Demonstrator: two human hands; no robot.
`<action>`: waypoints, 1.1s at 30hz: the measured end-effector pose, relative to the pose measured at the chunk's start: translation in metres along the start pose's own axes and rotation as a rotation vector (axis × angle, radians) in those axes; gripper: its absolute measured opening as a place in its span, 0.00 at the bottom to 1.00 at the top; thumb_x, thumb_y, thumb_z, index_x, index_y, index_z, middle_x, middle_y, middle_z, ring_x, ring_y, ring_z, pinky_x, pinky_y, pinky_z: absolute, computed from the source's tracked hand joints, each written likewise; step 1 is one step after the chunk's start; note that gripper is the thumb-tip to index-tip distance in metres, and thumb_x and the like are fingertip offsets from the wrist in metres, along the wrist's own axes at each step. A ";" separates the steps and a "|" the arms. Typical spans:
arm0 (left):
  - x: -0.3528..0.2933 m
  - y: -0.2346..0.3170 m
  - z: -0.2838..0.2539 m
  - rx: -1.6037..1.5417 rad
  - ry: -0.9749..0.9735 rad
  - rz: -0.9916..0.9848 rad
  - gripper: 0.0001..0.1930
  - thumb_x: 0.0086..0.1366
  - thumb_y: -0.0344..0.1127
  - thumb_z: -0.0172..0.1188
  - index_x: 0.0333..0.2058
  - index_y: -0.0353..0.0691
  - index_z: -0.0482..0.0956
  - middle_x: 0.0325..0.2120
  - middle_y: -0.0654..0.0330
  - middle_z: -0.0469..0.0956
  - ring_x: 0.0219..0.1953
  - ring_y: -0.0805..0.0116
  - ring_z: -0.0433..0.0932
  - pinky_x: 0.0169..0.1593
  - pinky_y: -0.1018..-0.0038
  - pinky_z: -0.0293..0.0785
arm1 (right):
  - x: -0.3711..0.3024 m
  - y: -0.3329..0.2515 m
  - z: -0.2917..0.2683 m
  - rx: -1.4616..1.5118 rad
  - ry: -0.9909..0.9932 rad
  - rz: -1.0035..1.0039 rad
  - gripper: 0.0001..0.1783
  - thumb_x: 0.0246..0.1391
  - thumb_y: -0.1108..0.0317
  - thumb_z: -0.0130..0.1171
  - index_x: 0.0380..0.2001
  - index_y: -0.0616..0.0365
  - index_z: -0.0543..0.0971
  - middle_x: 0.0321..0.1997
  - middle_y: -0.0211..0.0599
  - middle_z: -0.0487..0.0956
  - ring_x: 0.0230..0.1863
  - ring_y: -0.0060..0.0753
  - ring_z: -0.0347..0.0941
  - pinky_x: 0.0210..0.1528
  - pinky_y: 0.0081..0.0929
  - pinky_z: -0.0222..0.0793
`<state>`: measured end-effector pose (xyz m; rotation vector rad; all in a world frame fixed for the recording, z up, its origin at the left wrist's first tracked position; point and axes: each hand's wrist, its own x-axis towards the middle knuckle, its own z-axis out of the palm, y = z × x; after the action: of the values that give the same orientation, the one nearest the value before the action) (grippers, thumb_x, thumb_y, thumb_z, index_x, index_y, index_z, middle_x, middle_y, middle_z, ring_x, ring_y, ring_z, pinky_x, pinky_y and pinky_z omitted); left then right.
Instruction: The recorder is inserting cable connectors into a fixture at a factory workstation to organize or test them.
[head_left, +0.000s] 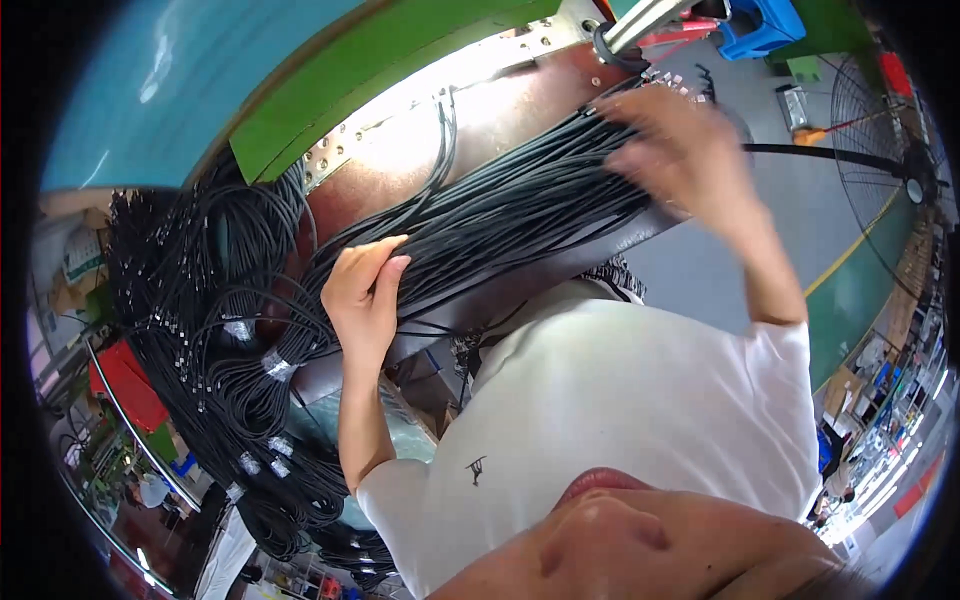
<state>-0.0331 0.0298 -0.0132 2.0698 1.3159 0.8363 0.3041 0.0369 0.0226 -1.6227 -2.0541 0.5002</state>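
Left grip [362,292] touches cables [520,205] (table edge [632,238] near, floor [690,268] beyond).

Your left hand [362,295] is at the near edge of the long black cable bundle [500,215], thumb and forefinger close together; grip unclear. Your right hand [690,160], blurred, is at the bundle's far right end, fingers and thumb apart. Bundle lies across brown worktable [372,195]. Coiled black cables [225,245] pile up left; floor fan [880,165] stands right.
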 end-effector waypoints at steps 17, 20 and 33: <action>0.005 0.012 0.004 0.385 -0.065 0.211 0.06 0.51 0.29 0.60 0.26 0.38 0.72 0.28 0.56 0.73 0.30 0.56 0.74 0.34 0.66 0.71 | -0.003 -0.027 -0.022 -0.690 0.213 -0.420 0.14 0.37 0.66 0.59 0.32 0.53 0.74 0.33 0.29 0.73 0.42 0.31 0.71 0.51 0.30 0.65; 0.036 0.038 0.028 0.386 -0.401 0.017 0.10 0.50 0.36 0.60 0.25 0.36 0.71 0.27 0.51 0.75 0.32 0.53 0.74 0.35 0.62 0.70 | -0.014 0.034 0.007 -0.469 -0.034 -0.227 0.29 0.28 0.66 0.68 0.41 0.53 0.74 0.41 0.30 0.73 0.47 0.37 0.70 0.57 0.33 0.61; 0.143 0.085 0.099 -0.719 -1.383 -0.335 0.13 0.64 0.39 0.53 0.31 0.32 0.74 0.18 0.61 0.73 0.16 0.75 0.71 0.22 0.81 0.68 | -0.064 -0.020 0.067 0.310 0.028 -0.311 0.14 0.49 0.72 0.57 0.41 0.58 0.76 0.45 0.39 0.76 0.42 0.38 0.75 0.41 0.32 0.74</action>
<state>0.1367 0.1186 0.0132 1.2254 0.4061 -0.3085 0.2622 -0.0296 -0.0304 -1.1038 -2.0389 0.6407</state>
